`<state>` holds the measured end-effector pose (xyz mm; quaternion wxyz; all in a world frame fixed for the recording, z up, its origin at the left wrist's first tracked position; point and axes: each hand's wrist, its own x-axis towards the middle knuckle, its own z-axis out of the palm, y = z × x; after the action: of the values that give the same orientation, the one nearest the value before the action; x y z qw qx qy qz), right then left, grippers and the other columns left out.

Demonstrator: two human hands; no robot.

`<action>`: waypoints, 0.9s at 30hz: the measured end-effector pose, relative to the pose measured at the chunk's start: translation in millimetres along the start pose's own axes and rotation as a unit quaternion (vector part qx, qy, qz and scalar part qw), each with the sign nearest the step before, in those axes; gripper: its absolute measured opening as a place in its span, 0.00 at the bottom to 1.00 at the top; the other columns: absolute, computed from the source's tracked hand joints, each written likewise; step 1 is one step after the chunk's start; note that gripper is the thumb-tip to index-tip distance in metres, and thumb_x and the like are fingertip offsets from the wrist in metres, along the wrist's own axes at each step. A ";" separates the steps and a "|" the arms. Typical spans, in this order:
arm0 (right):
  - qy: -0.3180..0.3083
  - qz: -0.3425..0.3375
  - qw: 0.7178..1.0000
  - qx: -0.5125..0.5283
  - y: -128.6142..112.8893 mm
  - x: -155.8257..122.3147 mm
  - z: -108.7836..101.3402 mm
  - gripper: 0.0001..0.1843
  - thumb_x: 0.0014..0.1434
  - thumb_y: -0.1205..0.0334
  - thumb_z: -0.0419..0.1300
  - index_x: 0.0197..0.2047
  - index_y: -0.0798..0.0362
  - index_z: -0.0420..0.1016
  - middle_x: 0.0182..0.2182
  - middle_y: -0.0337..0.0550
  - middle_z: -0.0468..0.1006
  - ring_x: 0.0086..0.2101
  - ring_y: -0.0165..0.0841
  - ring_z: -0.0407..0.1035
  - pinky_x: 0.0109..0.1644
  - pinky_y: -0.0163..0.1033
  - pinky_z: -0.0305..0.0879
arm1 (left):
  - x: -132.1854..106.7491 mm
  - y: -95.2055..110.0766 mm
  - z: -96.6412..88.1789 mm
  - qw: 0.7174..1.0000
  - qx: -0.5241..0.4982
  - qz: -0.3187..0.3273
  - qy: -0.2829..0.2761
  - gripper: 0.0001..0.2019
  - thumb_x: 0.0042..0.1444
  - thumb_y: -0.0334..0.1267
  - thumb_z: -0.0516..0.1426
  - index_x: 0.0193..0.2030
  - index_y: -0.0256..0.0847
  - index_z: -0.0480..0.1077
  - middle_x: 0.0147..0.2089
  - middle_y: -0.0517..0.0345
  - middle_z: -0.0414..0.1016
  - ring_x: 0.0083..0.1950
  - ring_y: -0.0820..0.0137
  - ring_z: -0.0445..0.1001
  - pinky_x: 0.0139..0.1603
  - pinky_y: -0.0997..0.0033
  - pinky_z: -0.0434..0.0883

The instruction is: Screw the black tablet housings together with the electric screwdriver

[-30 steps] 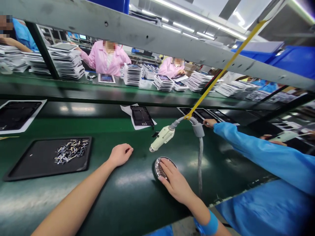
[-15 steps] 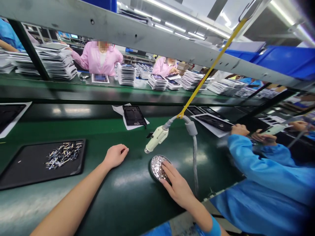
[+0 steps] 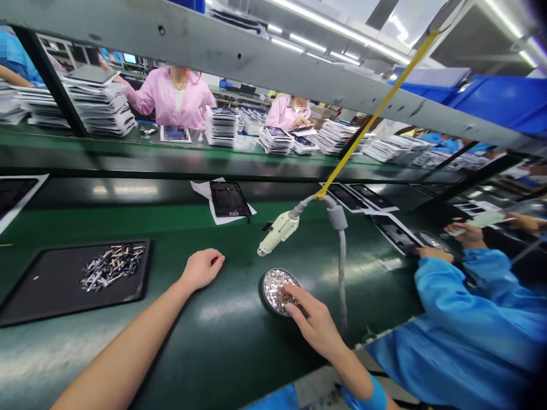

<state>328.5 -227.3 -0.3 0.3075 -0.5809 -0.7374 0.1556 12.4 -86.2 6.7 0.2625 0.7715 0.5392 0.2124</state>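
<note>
My left hand [image 3: 200, 269] rests on the green bench as a loose fist with nothing visible in it. My right hand [image 3: 314, 324] lies over the near edge of a small round dish of tiny screws [image 3: 277, 287], its fingertips pinched in the screws; whether they hold one is too small to see. A white electric screwdriver [image 3: 280, 232] hangs just above the dish on a yellow cord [image 3: 376, 114] and grey hose [image 3: 342, 267].
A black tray [image 3: 51, 287] with several small metal parts [image 3: 111, 266] lies at the left. A dark panel on white paper [image 3: 228, 199] sits on the conveyor beyond. A co-worker in a blue sleeve [image 3: 461, 307] handles a panel [image 3: 395, 234] at the right. Other people work behind stacks of panels [image 3: 100, 105].
My right hand drew back slightly toward the dish's near edge, fingers bunching. The co-worker's arm pulled a panel from the conveyor closer to their side. My left hand stayed put.
</note>
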 end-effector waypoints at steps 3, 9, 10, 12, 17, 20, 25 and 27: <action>-0.032 0.028 0.996 0.077 -4.4 1.2 0.9 0.21 0.67 0.48 0.59 0.57 0.48 0.81 0.57 0.51 0.81 0.58 0.46 0.75 0.66 0.56 0.70 | 0.3 -0.2 0.5 1.000 0.002 0.000 0.003 0.14 0.66 0.42 0.52 0.38 0.43 0.78 0.35 0.57 0.81 0.36 0.67 0.76 0.37 0.69 0.65; 0.078 0.240 0.920 0.298 -5.9 32.6 3.0 0.30 0.60 0.34 0.61 0.43 0.54 0.83 0.47 0.57 0.85 0.51 0.49 0.79 0.61 0.58 0.73 | 0.2 -1.4 0.4 1.000 -0.003 0.007 0.003 0.14 0.67 0.41 0.52 0.37 0.43 0.78 0.36 0.57 0.81 0.36 0.67 0.76 0.37 0.69 0.65; 0.085 0.257 0.902 0.337 -6.6 37.4 1.5 0.30 0.59 0.33 0.62 0.42 0.55 0.83 0.45 0.57 0.85 0.48 0.48 0.80 0.58 0.56 0.75 | 0.1 -1.3 0.2 1.000 -0.006 0.009 0.003 0.14 0.67 0.41 0.52 0.37 0.42 0.78 0.37 0.57 0.81 0.36 0.67 0.76 0.37 0.69 0.66; 0.077 0.285 0.870 0.395 -10.4 45.1 -0.7 0.28 0.57 0.35 0.64 0.38 0.55 0.81 0.40 0.56 0.85 0.42 0.45 0.81 0.50 0.50 0.79 | 0.1 -1.3 0.0 1.000 -0.009 0.011 0.003 0.14 0.67 0.41 0.52 0.36 0.42 0.78 0.37 0.57 0.81 0.36 0.67 0.76 0.37 0.69 0.66; 0.019 0.342 0.816 0.466 -27.5 58.4 4.4 0.23 0.53 0.42 0.71 0.36 0.56 0.79 0.35 0.51 0.84 0.34 0.37 0.80 0.38 0.40 0.77 | 0.2 -2.6 0.4 1.000 -0.010 0.014 0.011 0.14 0.67 0.42 0.53 0.37 0.43 0.78 0.37 0.57 0.82 0.36 0.68 0.76 0.37 0.69 0.66; -0.035 0.347 0.809 0.473 -31.4 59.9 3.1 0.22 0.54 0.44 0.71 0.36 0.56 0.78 0.33 0.50 0.84 0.30 0.34 0.79 0.34 0.37 0.75 | 0.3 -3.2 0.7 1.000 -0.016 0.015 0.009 0.14 0.67 0.41 0.53 0.36 0.43 0.78 0.37 0.57 0.82 0.36 0.68 0.76 0.37 0.69 0.66; -0.063 0.346 0.844 0.405 -19.2 54.4 -17.0 0.24 0.56 0.41 0.69 0.37 0.56 0.78 0.32 0.49 0.84 0.28 0.33 0.79 0.31 0.35 0.75 | 0.6 -2.4 1.4 1.000 -0.007 0.009 0.005 0.13 0.67 0.40 0.53 0.37 0.43 0.78 0.37 0.57 0.81 0.37 0.67 0.76 0.37 0.70 0.65; -0.084 0.345 0.861 0.365 -15.4 54.7 -21.7 0.26 0.54 0.39 0.69 0.33 0.57 0.77 0.28 0.46 0.83 0.24 0.30 0.77 0.27 0.33 0.72 | 0.7 -1.7 1.5 1.000 -0.003 0.005 0.004 0.13 0.67 0.41 0.53 0.37 0.43 0.78 0.37 0.57 0.81 0.37 0.67 0.76 0.37 0.69 0.65</action>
<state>323.0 -182.1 40.1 0.3611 -0.6291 -0.4031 0.5580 12.2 -85.3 4.5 0.2616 0.7724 0.5361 0.2181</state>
